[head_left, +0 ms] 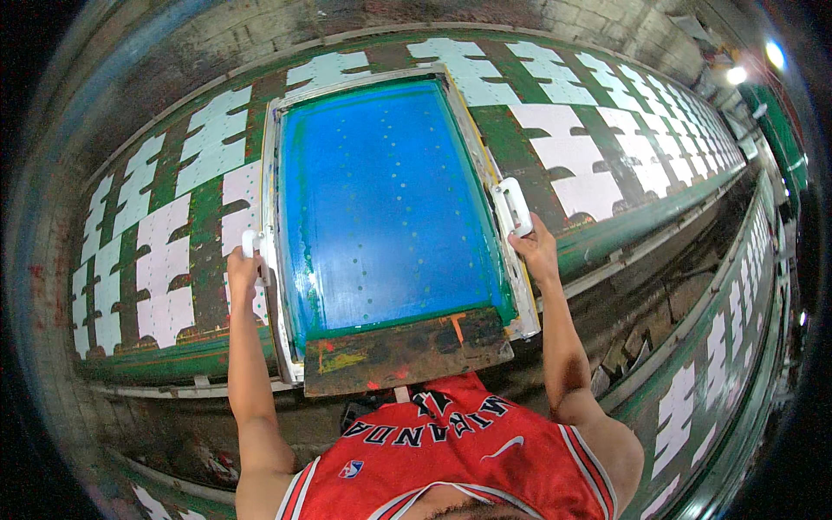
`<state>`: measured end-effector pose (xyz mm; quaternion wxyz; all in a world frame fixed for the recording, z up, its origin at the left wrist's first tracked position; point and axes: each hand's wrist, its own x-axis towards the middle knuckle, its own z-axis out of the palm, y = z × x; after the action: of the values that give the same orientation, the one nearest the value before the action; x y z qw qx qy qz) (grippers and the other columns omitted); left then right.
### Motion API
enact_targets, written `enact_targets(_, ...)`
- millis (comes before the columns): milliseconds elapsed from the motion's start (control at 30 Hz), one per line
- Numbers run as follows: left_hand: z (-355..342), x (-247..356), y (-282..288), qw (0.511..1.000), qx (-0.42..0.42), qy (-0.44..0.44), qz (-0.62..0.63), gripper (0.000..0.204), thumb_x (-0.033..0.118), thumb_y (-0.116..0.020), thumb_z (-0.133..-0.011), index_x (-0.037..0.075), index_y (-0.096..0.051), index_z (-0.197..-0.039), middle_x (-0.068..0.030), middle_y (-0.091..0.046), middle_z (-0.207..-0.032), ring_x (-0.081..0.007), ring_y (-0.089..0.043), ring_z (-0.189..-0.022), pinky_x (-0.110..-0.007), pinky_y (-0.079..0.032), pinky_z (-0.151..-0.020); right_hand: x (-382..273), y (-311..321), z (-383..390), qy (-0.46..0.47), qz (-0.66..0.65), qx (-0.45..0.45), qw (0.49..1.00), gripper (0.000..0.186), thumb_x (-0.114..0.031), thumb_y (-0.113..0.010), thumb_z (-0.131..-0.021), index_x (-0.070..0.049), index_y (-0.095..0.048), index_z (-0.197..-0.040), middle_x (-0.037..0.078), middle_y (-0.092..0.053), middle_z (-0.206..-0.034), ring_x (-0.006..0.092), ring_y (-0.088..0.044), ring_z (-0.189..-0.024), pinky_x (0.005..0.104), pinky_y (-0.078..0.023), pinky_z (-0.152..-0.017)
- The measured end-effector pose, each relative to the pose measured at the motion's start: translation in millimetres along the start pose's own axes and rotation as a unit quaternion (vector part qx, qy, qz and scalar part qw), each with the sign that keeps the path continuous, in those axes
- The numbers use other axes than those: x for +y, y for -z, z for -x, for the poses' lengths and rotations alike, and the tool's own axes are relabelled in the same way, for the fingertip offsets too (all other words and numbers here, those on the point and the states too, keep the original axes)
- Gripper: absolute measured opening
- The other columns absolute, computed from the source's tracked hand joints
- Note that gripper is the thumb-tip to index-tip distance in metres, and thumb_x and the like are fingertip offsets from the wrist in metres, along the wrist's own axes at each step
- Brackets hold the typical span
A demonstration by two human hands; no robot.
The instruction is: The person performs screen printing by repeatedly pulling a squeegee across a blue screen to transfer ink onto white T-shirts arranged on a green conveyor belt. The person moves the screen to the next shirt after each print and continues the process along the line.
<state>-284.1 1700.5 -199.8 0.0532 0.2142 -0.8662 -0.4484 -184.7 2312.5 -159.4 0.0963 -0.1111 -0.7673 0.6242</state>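
Observation:
A printing screen frame [381, 199] with a blue mesh, rows of small dots and green-smeared edges lies over a long green table. A dark paint-stained board [407, 351] spans its near end. My left hand [244, 264] grips the white left handle [251, 244] on the frame's side. My right hand [535, 238] is closed on the white right handle [513, 206], a little higher up. Pale cut panels with notched edges lie in rows on both sides of the frame, white ones [563, 156] to the right and pinkish ones [163, 269] to the left.
A second green table [659, 373] with pale panels runs along the right, beyond a dark gap [628, 338] with scattered pieces. A rough block wall [286, 24] stands behind the main table. Bright lamps [737, 75] shine at the upper right. My torso, in a red jersey, is at the bottom.

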Motion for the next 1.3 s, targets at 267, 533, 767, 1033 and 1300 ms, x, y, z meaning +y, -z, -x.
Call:
enact_targets(267,-2.5,6.3,-22.8,0.998,-0.046,-0.015,0.043,0.022,0.001,-0.064,-0.081,-0.004,-0.064,-0.102,-0.0103,-0.065,-0.079,-0.0187,-0.061,-0.066,-0.037,-0.047,-0.056,-0.6,17.0,44.9,0.01,0.01,0.05,0.999,0.053,-0.015,-0.078,-0.086,0.004,-0.056,-0.13,0.013,-0.068,-0.11,0.0186,-0.068,-0.096,0.032,-0.057,-0.081)
enact_targets(533,10.0,45.0,-56.0,0.997,-0.064,-0.019,0.036,0.026,0.002,-0.065,-0.082,-0.006,-0.064,-0.107,-0.0128,-0.066,-0.08,-0.0215,-0.062,-0.066,-0.039,-0.048,-0.058,10.0,57.2,52.3,0.02,-0.026,0.069,0.997,0.048,-0.013,-0.077,-0.086,0.003,-0.059,-0.127,0.011,-0.069,-0.107,0.0167,-0.068,-0.094,0.0324,-0.057,-0.084)
enact_targets(767,54.8,103.7,-126.3,0.995,-0.069,-0.037,0.056,0.022,0.002,-0.065,-0.083,-0.006,-0.063,-0.103,-0.0118,-0.066,-0.08,-0.02,-0.062,-0.067,-0.038,-0.048,-0.058,35.7,151.8,16.1,0.016,-0.012,0.068,0.998,0.049,-0.013,-0.076,-0.087,0.003,-0.059,-0.129,0.01,-0.069,-0.108,0.0158,-0.067,-0.098,0.0311,-0.055,-0.088)
enact_targets(1033,137.7,180.1,-233.6,0.995,-0.065,-0.023,0.068,0.018,0.002,-0.068,-0.081,-0.004,-0.064,-0.098,-0.0109,-0.066,-0.081,-0.0199,-0.063,-0.069,-0.039,-0.049,-0.06,79.9,297.9,-33.1,0.012,-0.033,0.057,0.998,0.049,-0.011,-0.076,-0.087,0.003,-0.058,-0.13,0.007,-0.068,-0.107,0.0148,-0.066,-0.096,0.0288,-0.053,-0.086)
enact_targets(1300,192.2,231.0,-297.7,0.999,-0.039,0.016,0.028,0.017,0.003,-0.068,-0.083,-0.003,-0.064,-0.098,-0.0104,-0.067,-0.083,-0.0198,-0.063,-0.068,-0.039,-0.05,-0.06,91.6,386.0,-78.2,0.005,-0.009,0.035,0.999,0.049,-0.013,-0.077,-0.085,0.005,-0.058,-0.127,0.008,-0.068,-0.104,0.0137,-0.065,-0.093,0.0306,-0.053,-0.081)
